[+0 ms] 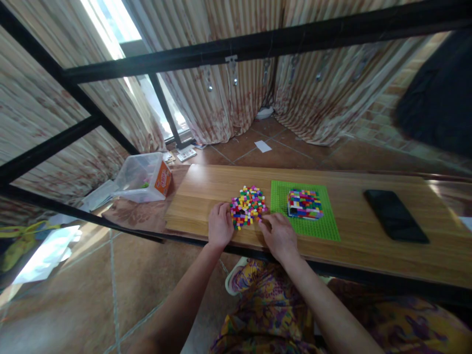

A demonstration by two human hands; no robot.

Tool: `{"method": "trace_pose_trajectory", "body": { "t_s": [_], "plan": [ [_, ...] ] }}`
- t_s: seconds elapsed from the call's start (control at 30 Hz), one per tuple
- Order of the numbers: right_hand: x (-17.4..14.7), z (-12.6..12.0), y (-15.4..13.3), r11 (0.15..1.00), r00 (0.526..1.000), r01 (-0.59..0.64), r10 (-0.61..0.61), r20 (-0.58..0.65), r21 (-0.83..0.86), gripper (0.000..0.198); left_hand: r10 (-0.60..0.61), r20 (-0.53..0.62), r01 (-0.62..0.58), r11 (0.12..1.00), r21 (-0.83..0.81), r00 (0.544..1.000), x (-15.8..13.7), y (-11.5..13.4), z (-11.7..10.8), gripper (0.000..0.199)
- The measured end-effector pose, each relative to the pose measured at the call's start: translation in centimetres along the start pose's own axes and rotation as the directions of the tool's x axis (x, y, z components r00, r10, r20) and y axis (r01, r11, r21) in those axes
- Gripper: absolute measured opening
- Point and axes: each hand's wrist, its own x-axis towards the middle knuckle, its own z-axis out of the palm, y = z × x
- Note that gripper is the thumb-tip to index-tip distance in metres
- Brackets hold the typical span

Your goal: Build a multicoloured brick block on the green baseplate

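A loose pile of small colourful toy bricks (248, 205) lies on the wooden table. My left hand (220, 225) rests open against the pile's left edge, its fingers lying along the bricks. At the pile's lower right, my right hand (279, 235) is bent with thumb and fingertips drawn together. Whatever is between those fingertips is too small to make out. Just beyond this hand, a green baseplate (279, 191) carries a built block of multicoloured brick rows (305, 202). The right hand partly covers the baseplate's near left edge.
A black phone (396, 216) lies at the table's right. Left of the wooden table (199, 184) stands a clear plastic box (138, 172) with an orange label. A black metal bar (250, 46) crosses above the far side, before striped curtains (236, 108). White paper (263, 146) lies on the floor.
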Motion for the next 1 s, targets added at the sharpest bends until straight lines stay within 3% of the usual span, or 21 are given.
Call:
{"method": "trace_pose_trajectory", "body": {
  "t_s": [0.17, 0.33, 0.47, 0.57, 0.7, 0.83, 1.0],
  "plan": [
    [0.3, 1.0, -0.1, 0.996, 0.999, 0.014, -0.016, -0.028, -0.089, 0.017, 0.013, -0.001, -0.013, 0.999, 0.042, 1.000, -0.1, -0.1, 0.3, 0.032],
    [0.3, 0.4, -0.4, 1.000, 1.000, 0.003, -0.002, -0.028, 0.012, 0.019, 0.018, 0.006, -0.018, 0.999, 0.029, 1.000, -0.1, -0.1, 0.1, 0.030],
    [-0.5, -1.5, -0.1, 0.964, 0.990, -0.117, 0.133, -0.050, 0.238, 0.021, 0.024, -0.010, -0.024, 1.000, 0.019, 1.000, 0.0, -0.2, 0.1, 0.028],
    [-1.6, -3.5, 1.3, 0.889, 0.954, -0.245, 0.291, -0.066, 0.387, 0.025, 0.028, -0.016, -0.028, 0.999, 0.028, 0.999, 0.0, -0.2, 0.2, 0.027],
    [-2.6, -6.0, 4.1, 0.855, 0.911, -0.313, 0.393, -0.125, 0.413, 0.030, 0.041, -0.009, -0.040, 0.999, 0.035, 0.999, 0.1, -0.2, 0.2, 0.026],
    [-2.0, -7.7, 6.0, 0.916, 0.919, -0.263, 0.334, -0.211, 0.302, 0.030, 0.042, -0.021, -0.042, 0.999, 0.026, 0.999, 0.1, -0.2, 0.2, 0.026],
    [0.0, -8.6, 6.7, 0.989, 0.958, -0.105, 0.129, -0.257, 0.104, 0.030, 0.050, -0.023, -0.050, 0.998, 0.037, 0.998, 0.1, -0.3, 0.2, 0.025]
  ]
}}
